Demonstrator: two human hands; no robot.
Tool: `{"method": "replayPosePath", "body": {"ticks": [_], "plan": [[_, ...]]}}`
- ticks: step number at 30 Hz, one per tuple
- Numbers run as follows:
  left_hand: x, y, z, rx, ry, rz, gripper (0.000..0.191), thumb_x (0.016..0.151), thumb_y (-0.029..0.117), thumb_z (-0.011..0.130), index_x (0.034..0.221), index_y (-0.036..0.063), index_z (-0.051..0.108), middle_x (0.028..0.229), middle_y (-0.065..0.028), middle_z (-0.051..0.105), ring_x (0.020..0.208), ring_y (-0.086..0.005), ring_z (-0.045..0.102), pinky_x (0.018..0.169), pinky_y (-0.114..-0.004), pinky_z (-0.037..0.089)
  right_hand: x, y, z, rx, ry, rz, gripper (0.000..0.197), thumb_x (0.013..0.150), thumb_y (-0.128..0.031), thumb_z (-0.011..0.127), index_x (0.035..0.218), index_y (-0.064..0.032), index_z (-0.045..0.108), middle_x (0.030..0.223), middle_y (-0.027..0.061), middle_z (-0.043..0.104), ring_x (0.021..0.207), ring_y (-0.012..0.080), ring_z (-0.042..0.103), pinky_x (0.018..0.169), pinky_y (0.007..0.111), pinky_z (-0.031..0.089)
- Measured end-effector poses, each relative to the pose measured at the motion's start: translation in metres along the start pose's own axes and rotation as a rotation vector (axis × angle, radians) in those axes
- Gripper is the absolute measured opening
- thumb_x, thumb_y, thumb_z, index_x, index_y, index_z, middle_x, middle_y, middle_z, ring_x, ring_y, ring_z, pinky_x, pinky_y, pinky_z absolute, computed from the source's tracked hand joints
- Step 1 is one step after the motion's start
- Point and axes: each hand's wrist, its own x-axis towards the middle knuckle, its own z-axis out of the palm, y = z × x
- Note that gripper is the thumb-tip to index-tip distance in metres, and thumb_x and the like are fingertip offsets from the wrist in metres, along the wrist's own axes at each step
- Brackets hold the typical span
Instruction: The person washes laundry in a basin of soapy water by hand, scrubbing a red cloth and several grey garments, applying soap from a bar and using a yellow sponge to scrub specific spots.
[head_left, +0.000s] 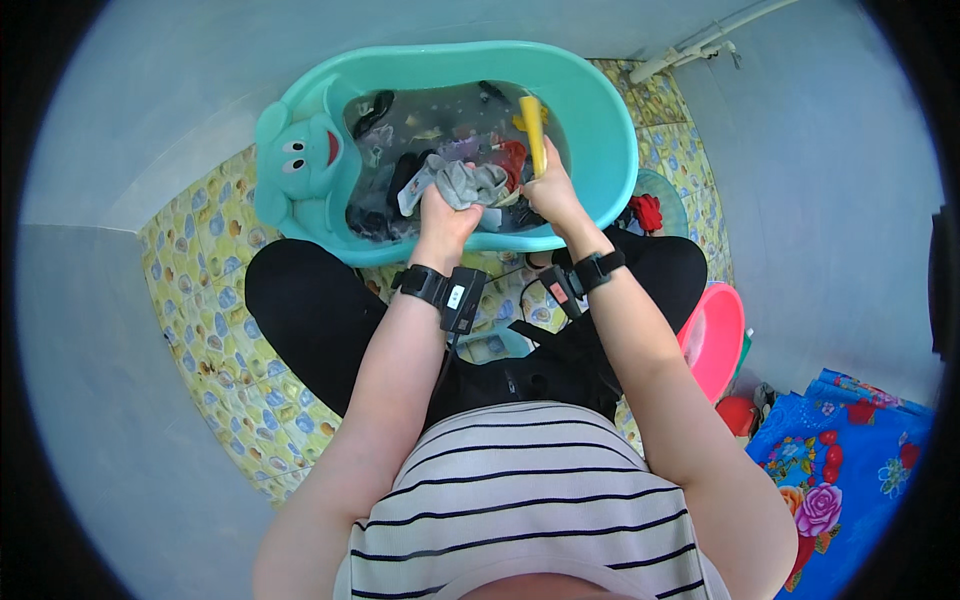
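Before me stands a teal plastic baby bathtub (596, 142) with a moulded cartoon face at its left end. Cloudy water (431, 112) in it holds several small pieces of laundry, among them red cloth (513, 159) and dark cloth (373, 112). My left hand (448, 223) grips a wet, bunched grey cloth (463, 181), possibly a sock, above the water near the tub's front rim. Beside it, my right hand (555, 189) is closed around a long yellow object (532, 131), raised roughly upright; whether it is a handle or a bar, I cannot tell.
Right of the tub sits a translucent green basin (677, 196) holding red cloth (646, 212). A pink basin (721, 341) leans by my right knee. Blue floral fabric (847, 427) lies lower right. A pipe with a tap (694, 54) runs along the wall. Black devices are strapped to both wrists.
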Motion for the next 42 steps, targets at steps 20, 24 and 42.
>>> {"method": "replayPosePath", "body": {"ticks": [20,24,42], "plan": [[-0.023,-0.022,0.009,0.070,-0.143,-0.136,0.035,0.089,0.030,0.041,0.119,0.0115,0.045,0.122,-0.0124,0.047,0.113,-0.0273,0.045,0.097,-0.042,0.034,-0.025,-0.029,0.019,-0.658,-0.144,-0.023,0.083,0.068,-0.025,0.059,0.136,-0.0092,0.013,0.088,0.0273,0.058,0.076,0.0378,0.060,0.064,0.045,0.049],[-0.023,-0.007,0.010,0.058,-0.036,-0.067,0.033,0.087,0.030,0.048,0.114,0.0116,0.048,0.117,-0.0102,0.051,0.108,-0.0252,0.048,0.094,-0.041,0.037,-0.053,-0.027,0.021,-0.618,-0.295,-0.077,0.086,0.067,-0.014,0.055,0.137,-0.0087,0.007,0.080,0.0275,0.057,0.072,0.0408,0.059,0.063,0.045,0.048],[-0.036,-0.007,0.031,0.222,-0.006,-0.122,0.035,0.094,0.036,0.030,0.127,0.0246,0.034,0.122,-0.0225,0.042,0.110,-0.0367,0.045,0.093,-0.048,0.037,-0.061,-0.013,0.029,-0.541,-0.115,-0.384,0.086,0.062,0.001,0.053,0.137,-0.0069,0.013,0.089,0.0250,0.052,0.078,0.0385,0.055,0.066,0.042,0.046]]}}
